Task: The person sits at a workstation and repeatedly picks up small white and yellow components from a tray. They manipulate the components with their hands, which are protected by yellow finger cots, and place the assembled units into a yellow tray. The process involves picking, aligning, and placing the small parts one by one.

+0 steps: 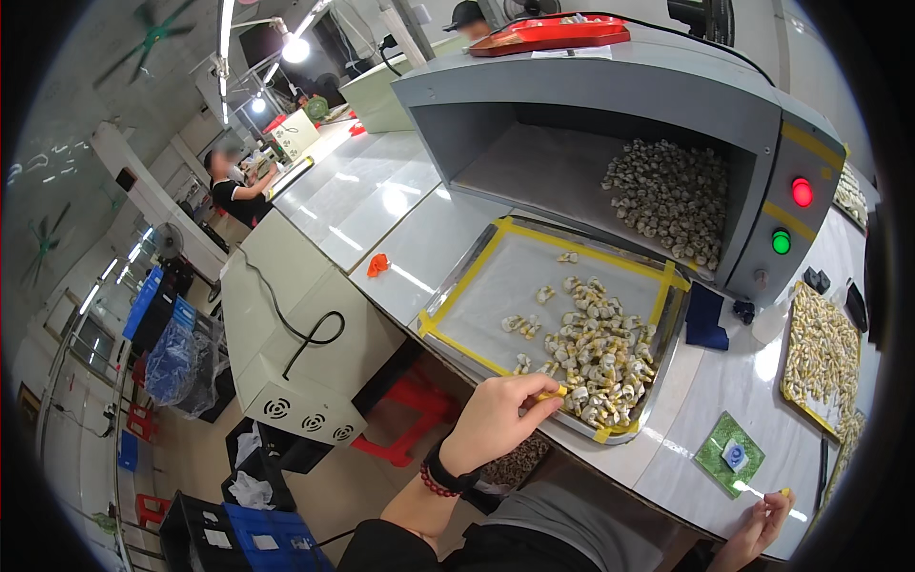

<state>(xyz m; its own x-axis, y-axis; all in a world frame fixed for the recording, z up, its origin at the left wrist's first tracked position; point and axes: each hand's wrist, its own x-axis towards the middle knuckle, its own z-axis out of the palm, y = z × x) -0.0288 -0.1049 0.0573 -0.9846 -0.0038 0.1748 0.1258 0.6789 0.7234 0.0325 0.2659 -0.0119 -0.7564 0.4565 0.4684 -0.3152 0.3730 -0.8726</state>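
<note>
My left hand (505, 419), with a dark band and red beads at the wrist, is closed in a pinch at the tray's near edge. Between thumb and forefinger shows a small yellowish piece (556, 392). The metal tray (457, 291), lined with white sheet and yellow tape, carries a heap of small white-and-yellow pieces (605, 357), too small to name, with a few scattered to the left. Low on the right, my right hand (758, 529) has its fingers closed, a small yellow bit (786, 493) at the fingertips. Closest to it lies a green square mat (729, 455) bearing a small white-and-blue item.
A grey box-shaped machine (591, 91) with red and green lights stands behind the tray, a pile of greyish pieces (667, 200) inside its opening. Right lies another filled tray (820, 357); a dark blue cloth (706, 316) is nearby. Another person (238, 195) sits far left.
</note>
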